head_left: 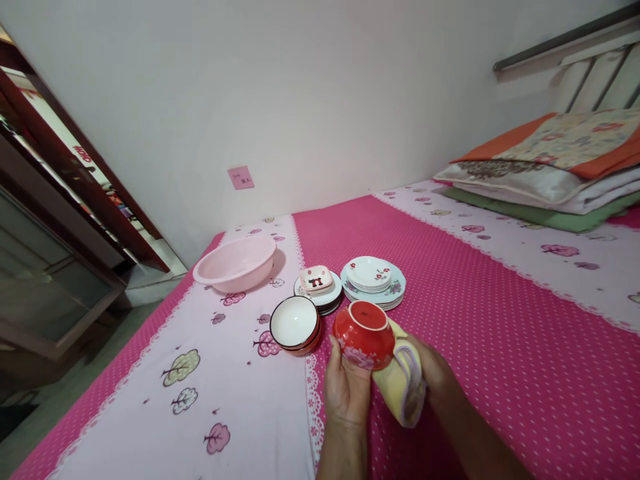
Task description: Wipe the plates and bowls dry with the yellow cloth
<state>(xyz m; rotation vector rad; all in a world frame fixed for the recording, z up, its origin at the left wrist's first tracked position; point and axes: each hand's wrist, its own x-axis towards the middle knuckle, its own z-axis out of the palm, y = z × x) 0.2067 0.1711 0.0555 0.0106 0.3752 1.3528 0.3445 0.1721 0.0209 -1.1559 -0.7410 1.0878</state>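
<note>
My left hand [346,387] is closed on a red bowl [364,337] with a pale flower pattern, its base ring tipped up toward me. On the bowl's right side my right hand [434,367] grips a folded yellow cloth [400,387] with a purple edge, pressed against the bowl; some of its fingers are hidden behind the cloth. Just left of the held bowl stand several stacked bowls [296,321], white inside with a dark rim. Behind them is a small square dish [316,279] on a stack of plates [331,293]. Beyond the red bowl rises another stack of flowered plates [369,272].
A pink basin [237,263] rests at the left on the pink and white bedspread [220,380]. Folded bedding [545,167] is piled at the far right. The wall [320,113] borders the bed at the back, with a doorway at the left.
</note>
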